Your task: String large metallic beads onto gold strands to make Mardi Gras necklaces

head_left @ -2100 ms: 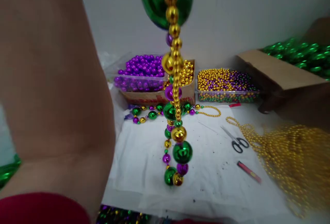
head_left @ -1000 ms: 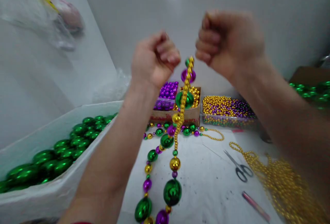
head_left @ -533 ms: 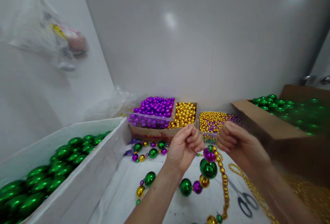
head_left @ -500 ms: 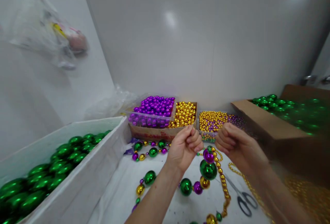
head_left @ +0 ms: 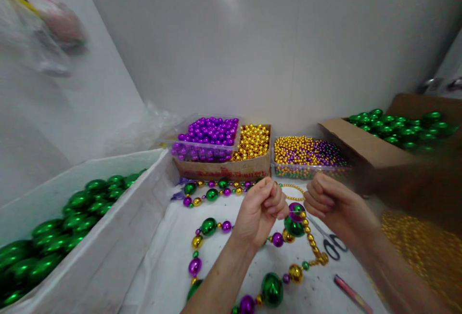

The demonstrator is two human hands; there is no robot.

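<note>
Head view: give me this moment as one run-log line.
left hand: closed fist | right hand: closed fist | grip contents: hidden | beaded strand: below and between hands, partly hidden | scissors: near right hand

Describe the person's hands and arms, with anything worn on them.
The left hand and right hand are bare, without gloves. No watch or band shows at either wrist, and the visible forearms have no sleeves. Fingers are partly hidden, so rings cannot be ruled out.

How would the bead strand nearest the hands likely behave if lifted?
The bead strand would probably drape floppily, since it bends in loose curves. Its shiny, round beads may feel slippery and roll. Mixed bead sizes might make it swing unevenly.
</note>
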